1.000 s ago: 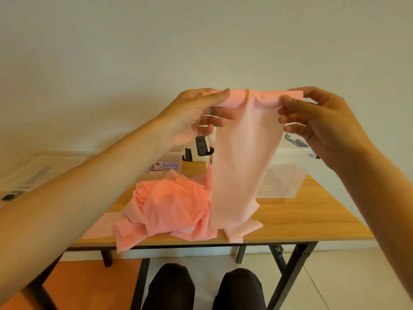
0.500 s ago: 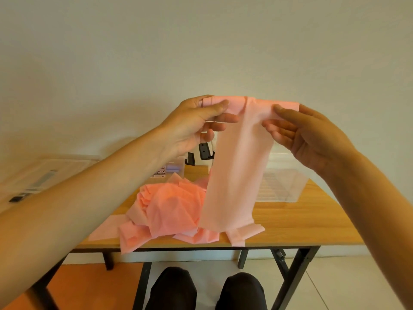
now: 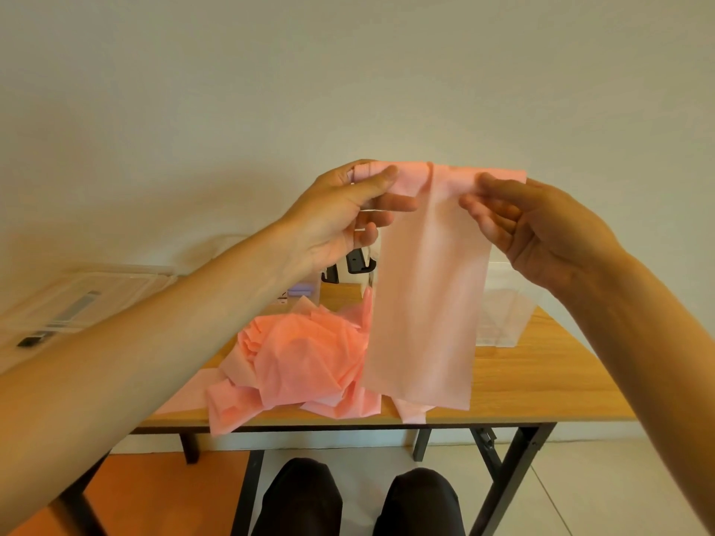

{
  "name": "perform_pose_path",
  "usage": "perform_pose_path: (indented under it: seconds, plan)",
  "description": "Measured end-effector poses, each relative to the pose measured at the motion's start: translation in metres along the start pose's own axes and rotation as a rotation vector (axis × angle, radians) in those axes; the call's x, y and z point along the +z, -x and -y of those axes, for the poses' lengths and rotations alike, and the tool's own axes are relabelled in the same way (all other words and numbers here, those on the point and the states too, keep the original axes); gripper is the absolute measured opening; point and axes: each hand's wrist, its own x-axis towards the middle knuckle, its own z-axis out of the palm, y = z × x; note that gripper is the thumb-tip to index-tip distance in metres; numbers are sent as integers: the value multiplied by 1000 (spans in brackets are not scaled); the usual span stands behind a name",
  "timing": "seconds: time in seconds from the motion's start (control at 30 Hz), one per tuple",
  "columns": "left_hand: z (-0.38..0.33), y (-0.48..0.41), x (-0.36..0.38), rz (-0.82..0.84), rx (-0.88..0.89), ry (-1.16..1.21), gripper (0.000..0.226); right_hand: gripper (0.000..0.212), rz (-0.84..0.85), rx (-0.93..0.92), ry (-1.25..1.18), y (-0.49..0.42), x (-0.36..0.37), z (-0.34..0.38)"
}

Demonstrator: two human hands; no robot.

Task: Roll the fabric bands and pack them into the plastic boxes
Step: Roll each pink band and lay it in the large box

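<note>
A pink fabric band (image 3: 425,295) hangs in the air above the table, its top edge folded over. My left hand (image 3: 340,214) pinches the top left corner between thumb and fingers. My right hand (image 3: 534,226) pinches the top right corner. The band's lower end hangs free just above the table. A heap of crumpled pink fabric bands (image 3: 294,357) lies on the wooden table (image 3: 541,381) below. A clear plastic box (image 3: 507,307) stands at the back right, partly hidden behind the band.
A second clear box with a purple label (image 3: 301,292) stands at the back behind my left wrist, near black clips (image 3: 358,261). A clear plastic lid (image 3: 73,303) lies at the far left. My knees (image 3: 360,500) are under the table's front edge.
Both hands have lowered slightly with the band, and its lower end has lifted off the table. My right hand's fingers have moved along the top edge.
</note>
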Motion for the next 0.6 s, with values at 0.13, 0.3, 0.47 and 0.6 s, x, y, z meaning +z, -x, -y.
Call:
perform_pose_path:
  seconds: [0.13,0.3,0.47,0.6]
  plan:
    - [-1,-1,-4,-31,-2,-69,12,11,8,-52,33,-2,-5,0]
    - [4,1,-5,-11,-38,-108,26,4,24,-66,45,-1,-4,-1]
    - [15,3,-7,-4,-82,-178,23,4,16,-79,-17,1,-3,-3]
    - [20,8,-4,54,-123,-233,14,6,11,-68,-72,0,-2,-3]
